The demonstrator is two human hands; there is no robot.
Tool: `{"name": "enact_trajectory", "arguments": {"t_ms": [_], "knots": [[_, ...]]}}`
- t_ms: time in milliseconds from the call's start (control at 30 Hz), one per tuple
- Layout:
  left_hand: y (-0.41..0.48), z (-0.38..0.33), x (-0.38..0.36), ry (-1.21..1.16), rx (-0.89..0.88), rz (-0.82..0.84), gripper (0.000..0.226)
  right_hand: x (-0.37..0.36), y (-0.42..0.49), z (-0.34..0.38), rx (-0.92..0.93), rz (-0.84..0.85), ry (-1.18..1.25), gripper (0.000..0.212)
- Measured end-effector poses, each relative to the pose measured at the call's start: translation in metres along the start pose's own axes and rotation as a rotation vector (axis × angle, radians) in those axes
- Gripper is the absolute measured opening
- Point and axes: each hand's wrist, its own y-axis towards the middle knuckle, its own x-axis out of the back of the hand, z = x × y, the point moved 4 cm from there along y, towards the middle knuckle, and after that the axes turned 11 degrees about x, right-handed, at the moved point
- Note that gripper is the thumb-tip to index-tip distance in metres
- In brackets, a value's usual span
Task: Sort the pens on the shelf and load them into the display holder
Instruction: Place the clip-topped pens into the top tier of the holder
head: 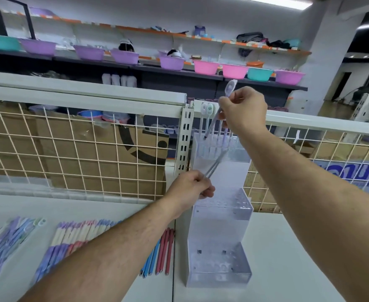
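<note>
Left hand (190, 188) pinches spare pens (215, 164), right hand (244, 112) pinches a lilac pen (230, 88) tip-down over the display holder (220, 225).

The holder (219, 277) stands on the shelf (299, 258) before the grid (70, 149), with upright pens (205, 118) in its top tier. Left of it on the shelf lie loose pens (161, 251), then a row of pens (74, 236), then a bag (9, 240) farthest left. Bowls (124, 56) sit well behind the grid.

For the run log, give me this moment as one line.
right hand: pinches pen, tip at top tier of holder | left hand: grips spare pens
</note>
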Motion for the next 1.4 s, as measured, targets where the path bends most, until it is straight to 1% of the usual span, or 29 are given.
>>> {"name": "enact_trajectory", "arguments": {"t_ms": [100, 267, 467, 533, 600, 667, 767, 900, 967, 1033, 1133, 1200, 1267, 1400], "knots": [[0.001, 0.001, 0.0, 0.049, -0.008, -0.01, 0.014, -0.014, 0.004, -0.004, 0.02, 0.026, -0.053, 0.012], [0.0, 0.001, 0.0, 0.138, -0.021, -0.037, 0.018, -0.029, 0.003, -0.011, 0.026, 0.076, -0.138, 0.013], [0.0, 0.001, 0.001, 0.144, -0.011, -0.021, 0.02, -0.042, -0.006, -0.02, 0.03, 0.243, -0.309, 0.019], [0.0, 0.001, 0.001, 0.137, -0.004, -0.018, 0.02, -0.045, -0.009, -0.022, 0.021, 0.273, -0.34, 0.019], [0.001, 0.001, 0.001, 0.126, 0.0, -0.012, 0.021, -0.045, -0.01, -0.023, 0.008, 0.285, -0.358, 0.021], [0.001, 0.002, 0.001, 0.109, 0.0, -0.003, 0.023, -0.042, -0.012, -0.025, 0.004, 0.292, -0.388, 0.027], [0.001, 0.002, 0.001, 0.075, -0.005, 0.016, 0.023, -0.028, -0.019, -0.03, 0.006, 0.225, -0.407, 0.037], [0.0, 0.002, 0.002, 0.051, -0.01, 0.045, 0.023, -0.002, -0.041, -0.045, -0.029, 0.141, -0.411, 0.03], [0.0, 0.003, 0.002, 0.051, -0.011, 0.037, 0.023, 0.007, -0.054, -0.054, -0.073, 0.151, -0.433, 0.033], [-0.001, 0.003, 0.001, 0.065, -0.022, 0.02, 0.023, 0.011, -0.065, -0.061, -0.138, 0.199, -0.451, 0.043], [-0.003, 0.002, -0.001, 0.087, -0.035, -0.002, 0.024, 0.008, -0.08, -0.064, -0.255, 0.36, -0.361, 0.053], [-0.004, 0.002, -0.001, 0.094, -0.041, -0.006, 0.025, 0.003, -0.09, -0.063, -0.312, 0.453, -0.247, 0.046], [-0.005, 0.001, -0.001, 0.057, -0.041, 0.009, 0.027, 0.001, -0.094, -0.058, -0.321, 0.449, -0.177, 0.037], [-0.008, 0.0, -0.001, -0.056, -0.01, 0.047, 0.028, 0.003, -0.085, -0.045, -0.3, 0.337, -0.109, 0.026]]}}
